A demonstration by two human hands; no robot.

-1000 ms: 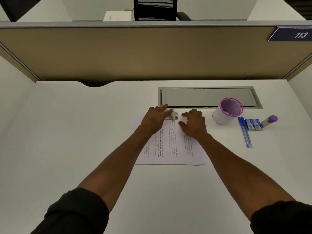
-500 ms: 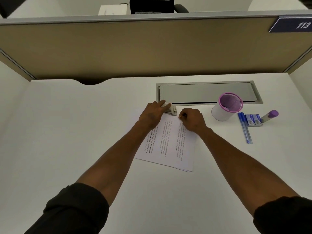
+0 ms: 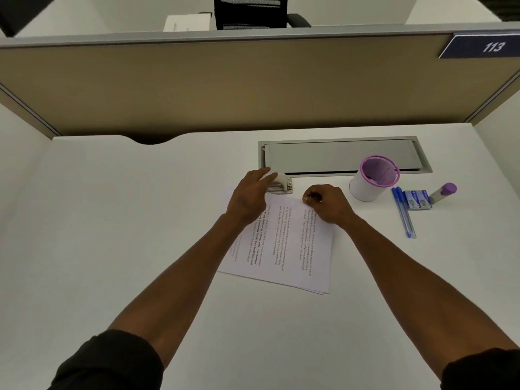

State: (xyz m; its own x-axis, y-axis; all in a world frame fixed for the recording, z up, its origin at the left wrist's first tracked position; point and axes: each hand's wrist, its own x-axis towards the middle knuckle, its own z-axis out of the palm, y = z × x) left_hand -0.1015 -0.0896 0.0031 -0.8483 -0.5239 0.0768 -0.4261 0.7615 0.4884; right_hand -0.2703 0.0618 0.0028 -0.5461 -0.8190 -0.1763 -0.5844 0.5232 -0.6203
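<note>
Hands were at the far edge of the papers on the counter: the left hand lay flat on the stapler, the right hand pinched the sheets beside it, so a straight push down with the stack held even looked best.

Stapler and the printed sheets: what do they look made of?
The stapler has a pale, smooth top, probably plastic, over a shiny greyish base that looks like metal; the left hand covers much of it. The sheets are thin, matt white paper with black print; layered edges at the near corner show several. The right hand pinches their far edge.
</note>
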